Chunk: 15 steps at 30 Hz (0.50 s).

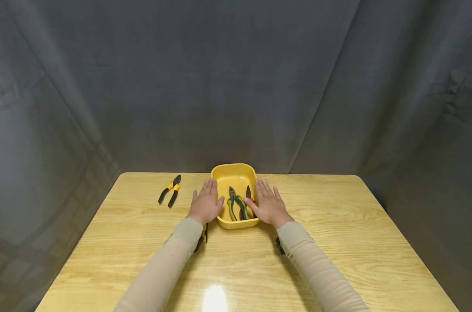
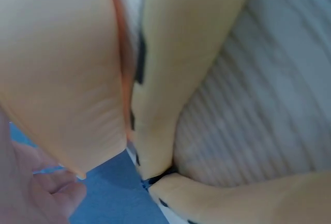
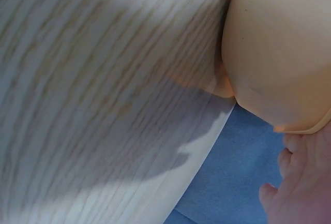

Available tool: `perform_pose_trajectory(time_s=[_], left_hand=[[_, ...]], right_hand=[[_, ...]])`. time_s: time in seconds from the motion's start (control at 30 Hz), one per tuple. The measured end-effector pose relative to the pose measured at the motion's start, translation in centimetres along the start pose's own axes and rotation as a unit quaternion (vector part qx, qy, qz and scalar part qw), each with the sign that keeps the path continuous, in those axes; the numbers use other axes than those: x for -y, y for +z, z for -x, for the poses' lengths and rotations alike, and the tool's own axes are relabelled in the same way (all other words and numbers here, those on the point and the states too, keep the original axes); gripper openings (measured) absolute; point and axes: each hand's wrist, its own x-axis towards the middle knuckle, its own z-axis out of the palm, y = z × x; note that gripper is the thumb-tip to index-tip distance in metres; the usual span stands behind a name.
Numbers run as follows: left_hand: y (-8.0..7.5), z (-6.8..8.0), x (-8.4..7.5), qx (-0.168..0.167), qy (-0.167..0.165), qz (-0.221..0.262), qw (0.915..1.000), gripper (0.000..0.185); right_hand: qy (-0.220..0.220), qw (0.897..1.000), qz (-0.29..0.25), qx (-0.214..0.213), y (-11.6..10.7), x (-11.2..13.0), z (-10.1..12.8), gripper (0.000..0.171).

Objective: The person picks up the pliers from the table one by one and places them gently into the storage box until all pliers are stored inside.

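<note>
A yellow plastic container (image 1: 237,225) stands near the far edge of the table, between both hands. My left hand (image 1: 205,205) lies along its left side with straight fingers; its thumb points toward the rim. Against the right side rests my right hand (image 1: 270,207), fingers extended and thumb reaching over the rim. Inside the container lie green-and-yellow pliers (image 1: 237,203) and another pair of pliers (image 1: 248,192) with red-orange on the handles, partly hidden by the right thumb. Yellow-black pliers (image 2: 165,94), blurred in the left wrist view, lie on the table beside the container, mostly beneath my left wrist.
Pliers with black-and-yellow handles (image 1: 171,191) lie on the wood-grain table (image 1: 337,225), left of the container. Grey cloth (image 1: 228,86) hangs behind the table and on both sides. The far table edge is close behind the container.
</note>
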Motion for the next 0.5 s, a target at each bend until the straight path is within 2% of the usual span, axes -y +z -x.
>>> perform_pose_trajectory(time_s=[0.27, 0.5], left_hand=[[-0.8, 1.1, 0.6, -0.014, 0.002, 0.034, 0.9993, 0.058], [-0.9, 1.9, 1.6, -0.050, 0.029, 0.069, 0.9959, 0.054]], right_hand=[[0.003, 1.000, -0.004, 0.002, 0.3, 0.3, -0.2, 0.088], [0.004, 1.000, -0.008, -0.004, 0.1, 0.4, -0.3, 0.086]])
